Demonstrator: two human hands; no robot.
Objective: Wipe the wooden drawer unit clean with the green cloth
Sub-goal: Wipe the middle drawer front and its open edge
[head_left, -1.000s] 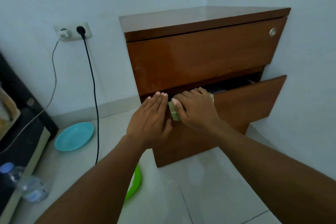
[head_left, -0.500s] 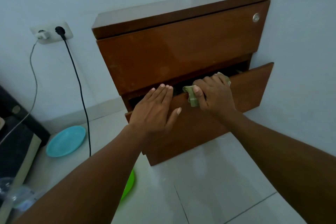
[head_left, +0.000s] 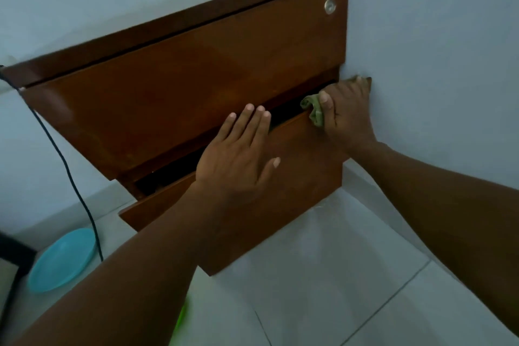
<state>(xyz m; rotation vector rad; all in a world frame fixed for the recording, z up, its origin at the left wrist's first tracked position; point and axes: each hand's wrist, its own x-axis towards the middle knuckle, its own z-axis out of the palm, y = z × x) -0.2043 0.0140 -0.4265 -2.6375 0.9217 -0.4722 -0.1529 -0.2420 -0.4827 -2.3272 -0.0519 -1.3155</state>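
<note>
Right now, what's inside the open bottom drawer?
Only a dark gap shows behind the drawer front; nothing inside can be made out. The left hand and the right hand, holding the cloth, cover parts of its top edge.

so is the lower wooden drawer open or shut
Open, partway: the lower wooden drawer juts out from under the upper drawer, with a dark gap above its top edge.

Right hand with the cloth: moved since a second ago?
Yes. The right hand, gripping the green cloth, slid rightward along the top edge of the lower drawer, from beside the left hand to its right end.
</note>
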